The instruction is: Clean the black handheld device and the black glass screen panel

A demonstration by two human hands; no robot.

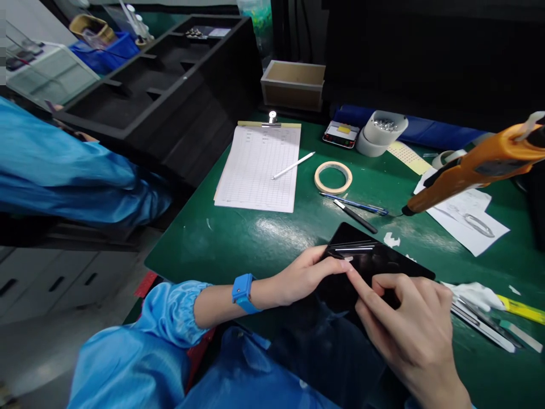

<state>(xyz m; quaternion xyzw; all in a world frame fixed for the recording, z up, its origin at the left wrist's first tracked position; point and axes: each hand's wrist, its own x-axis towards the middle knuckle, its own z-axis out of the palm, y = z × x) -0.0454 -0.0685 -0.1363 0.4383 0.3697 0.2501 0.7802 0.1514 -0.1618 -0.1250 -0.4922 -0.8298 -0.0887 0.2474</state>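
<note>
A flat black glossy panel [383,258], like a tablet screen, is tilted at the near side of the bench. My left hand [304,275] grips its left edge, thumb lying on the glossy face and the other fingers mostly hidden behind. My right hand [409,324] is over the panel's near right part, its index fingertip meeting my left thumb tip. The other right fingers are curled, and whatever they hold is hidden. A small pale scrap [348,259] shows on the panel beside the touching fingertips. On my left wrist is a blue wrist strap [243,293].
Beyond the panel lie a black-handled knife [356,216], a blue pen [355,203] and a tape roll [333,178]. An orange electric screwdriver [472,165] hangs at right. A clipboard [259,167] lies left. Another person's blue sleeve [72,165] is at far left.
</note>
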